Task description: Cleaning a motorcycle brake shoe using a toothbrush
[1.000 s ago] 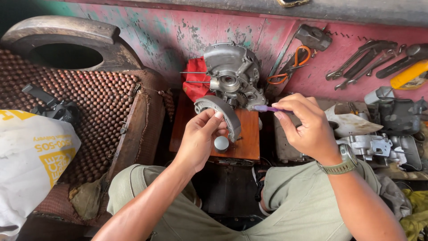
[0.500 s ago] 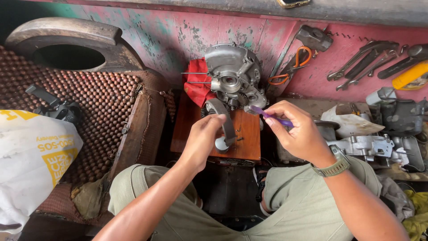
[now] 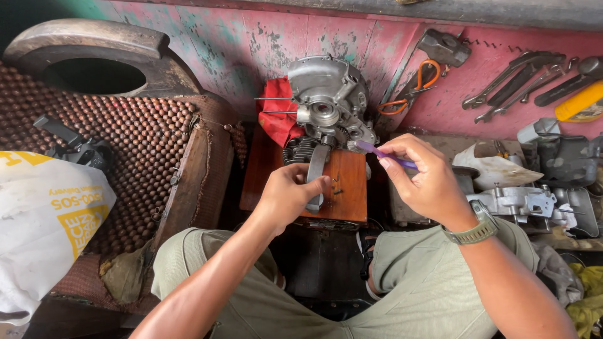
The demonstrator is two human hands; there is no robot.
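At the far left of the frame a white sack with yellow print lies against a seat covered in brown wooden beads, with a dark rounded wooden frame above it in the upper left. A small black tool rests on the beads.

Toward the centre, a red cloth hangs beside a grey metal engine casing, which stands at the back of a small wooden block serving as the work surface, against the worn pink wall. The left hand is closed around a grey metal arm that runs down from the casing over the block; the fingers wrap its lower part.

Just right of centre, the right hand pinches a purple toothbrush between thumb and fingers, its head touching the lower right side of the casing. A green wristwatch sits on that wrist.

In the upper right, orange-handled pliers and a hammer lean on the wall, and several wrenches lie further right beside a yellow handle. Below them sit more grey engine parts. The person's olive-green trousers fill the bottom of the frame.
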